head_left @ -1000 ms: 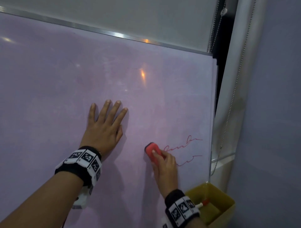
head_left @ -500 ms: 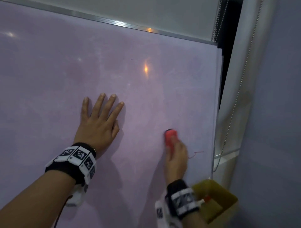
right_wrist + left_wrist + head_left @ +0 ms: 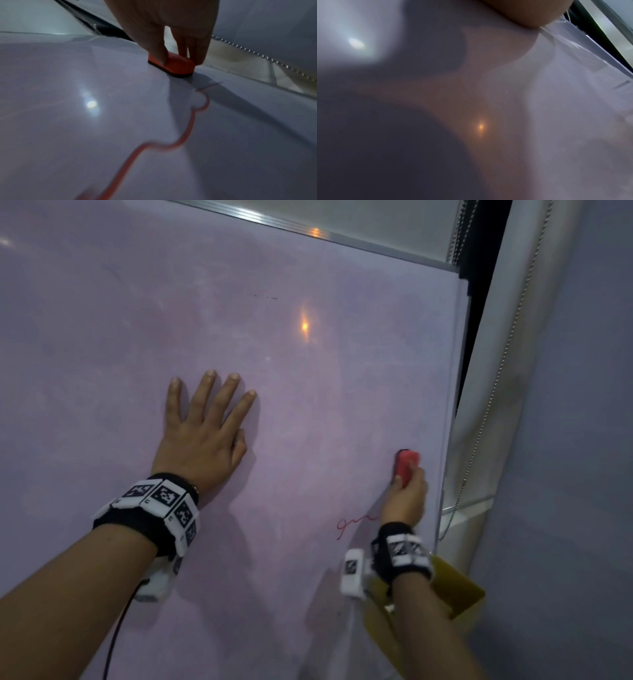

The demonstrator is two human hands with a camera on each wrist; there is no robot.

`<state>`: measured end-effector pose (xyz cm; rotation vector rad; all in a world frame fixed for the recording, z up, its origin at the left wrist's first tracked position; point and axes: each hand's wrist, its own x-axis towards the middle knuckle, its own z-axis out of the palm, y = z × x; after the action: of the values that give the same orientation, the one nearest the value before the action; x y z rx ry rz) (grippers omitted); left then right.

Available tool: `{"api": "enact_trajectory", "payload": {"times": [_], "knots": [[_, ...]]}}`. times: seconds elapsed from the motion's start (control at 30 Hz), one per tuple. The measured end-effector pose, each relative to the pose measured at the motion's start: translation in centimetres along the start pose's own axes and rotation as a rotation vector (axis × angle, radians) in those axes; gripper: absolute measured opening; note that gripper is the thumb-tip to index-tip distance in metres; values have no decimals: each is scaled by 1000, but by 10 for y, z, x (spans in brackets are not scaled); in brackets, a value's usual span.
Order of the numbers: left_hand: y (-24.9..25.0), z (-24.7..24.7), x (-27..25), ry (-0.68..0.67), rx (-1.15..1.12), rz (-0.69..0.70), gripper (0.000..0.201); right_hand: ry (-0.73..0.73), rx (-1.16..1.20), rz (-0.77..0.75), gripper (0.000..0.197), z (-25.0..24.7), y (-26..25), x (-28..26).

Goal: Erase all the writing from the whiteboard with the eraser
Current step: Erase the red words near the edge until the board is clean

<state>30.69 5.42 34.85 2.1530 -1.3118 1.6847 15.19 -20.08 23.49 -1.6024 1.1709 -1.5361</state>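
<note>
The whiteboard [image 3: 102,337] fills the head view, pale with pinkish smears. My right hand [image 3: 406,494] grips the red eraser [image 3: 407,463] near the board's right edge, its dark felt flat against the board [image 3: 68,121]. In the right wrist view thumb and fingers pinch the eraser [image 3: 178,66]. A short red scribble [image 3: 352,522] lies below and left of that hand; the right wrist view shows it as a wavy red line [image 3: 171,144]. My left hand [image 3: 202,440] lies flat on the board, fingers spread and straight. The left wrist view shows only bare board [image 3: 556,121].
A yellow tray [image 3: 462,594] hangs at the board's lower right corner, partly behind my right forearm. A blind's bead chain [image 3: 493,392] and a pale window frame [image 3: 513,337] stand just right of the board. The metal top rail [image 3: 291,224] bounds the board above.
The right hand swept the eraser rightward and up to the board's right edge. The red words seen a second ago are wiped away, and a short scribble shows lower down. The left hand stayed flat.
</note>
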Motion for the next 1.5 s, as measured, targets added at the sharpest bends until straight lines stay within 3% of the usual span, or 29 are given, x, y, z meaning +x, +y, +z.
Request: {"api": "enact_trajectory", "payload": {"times": [0.13, 0.23, 0.3, 0.4, 0.43, 0.47, 0.57, 0.6, 0.67, 0.73, 0.77, 0.8, 0.97, 1.03, 1.13, 1.17, 1.27, 1.37, 1.43, 1.5], "knots": [[-1, -3, 1, -21, 2, -4, 54, -129, 30, -498, 35, 17, -10, -135], [0, -4, 0, -21, 10, 4, 54, -157, 20, -590, 31, 20, -5, -158], [0, -3, 0, -17, 13, 10, 53, -71, 44, -456, 33, 20, 2, -132], [-1, -1, 0, -6, 13, 12, 53, 4, 163, 88, 39, 15, 11, -89], [-1, -1, 0, -3, 13, 13, 53, 9, 176, 195, 40, 15, 8, -86], [-1, -1, -1, 1, 12, 13, 53, 4, 179, 188, 42, 17, 2, -93], [-2, 0, -1, 15, 11, 8, 53, -129, 225, -128, 53, 20, -9, -136], [-1, 0, -1, 21, 12, 8, 53, -168, 232, -170, 54, 18, -4, -143], [-1, 1, -1, 26, 10, 12, 53, -142, 237, -36, 48, 15, 14, -130], [-1, 0, -1, 25, 7, 12, 53, -78, 288, 294, 46, 10, 29, -111], [-1, 0, -1, 27, 7, 11, 53, -53, 313, 389, 46, 11, 30, -107], [-1, 0, -1, 29, 6, 10, 53, -47, 332, 402, 46, 13, 24, -110], [-1, -3, -1, 20, -12, 3, 53, -174, 346, 60, 46, 26, 4, -148], [-1, -3, -1, 16, -20, 6, 53, -65, 276, 153, 44, 25, 22, -134], [-2, -1, -1, 22, -19, 4, 53, 66, 281, 533, 42, 17, 48, -99], [-2, -1, -1, 25, -14, 8, 53, 77, 254, 592, 42, 15, 53, -86], [-2, -1, -2, 22, -1, 21, 54, 115, 146, 534, 38, 7, 58, -30], [-2, 1, -1, 11, 1, 19, 54, 65, 115, 445, 35, -7, 52, 16], [-1, 1, -1, 0, -7, 7, 55, 18, 69, 317, 35, -9, 39, 3], [-1, 0, -2, -4, -22, -2, 55, -57, 27, 40, 35, -1, 25, -52]]}}
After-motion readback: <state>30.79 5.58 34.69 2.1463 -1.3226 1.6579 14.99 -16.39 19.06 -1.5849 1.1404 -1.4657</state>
